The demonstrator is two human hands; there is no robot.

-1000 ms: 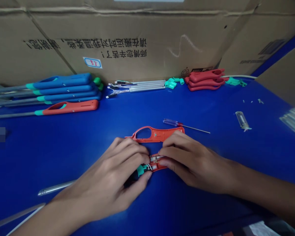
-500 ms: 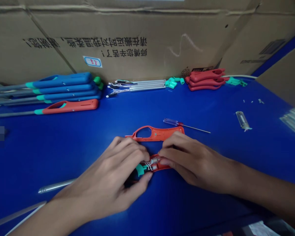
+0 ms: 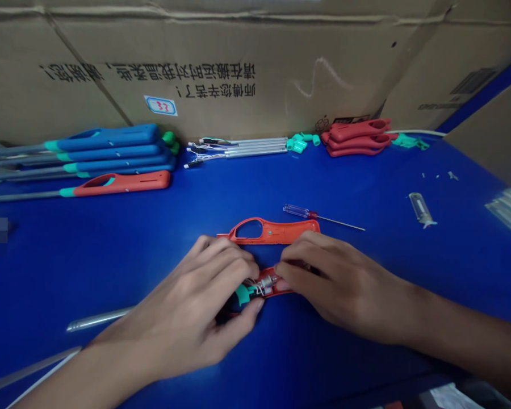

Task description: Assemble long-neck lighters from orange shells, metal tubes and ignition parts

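My left hand [image 3: 213, 295] is closed around an orange lighter half-shell [image 3: 283, 292], fingers on its far side and thumb on its near side. A teal trigger [image 3: 242, 295], white wires [image 3: 255, 285] and a silver valve [image 3: 269, 281] show inside the shell. My right hand [image 3: 323, 272] pinches the clear fuel tank behind that valve, at the shell's right end; fingers hide most of the tank. From behind my left forearm a metal tube [image 3: 100, 319] sticks out leftward. Just beyond both hands lies the other orange half-shell [image 3: 276, 232], inner side up.
A screwdriver [image 3: 310, 216] and a loose clear tank [image 3: 421, 209] lie to the right. Blue lighters [image 3: 119, 150] and an orange-red lighter [image 3: 128, 183] are at back left. Metal rods [image 3: 255, 147], teal parts [image 3: 298, 143] and red shells [image 3: 357, 139] line the cardboard wall [image 3: 221, 51].
My right hand has shifted slightly, its knuckles and wrist a little lower, and its fingers have moved in over the shell's right end. My left hand stays put.
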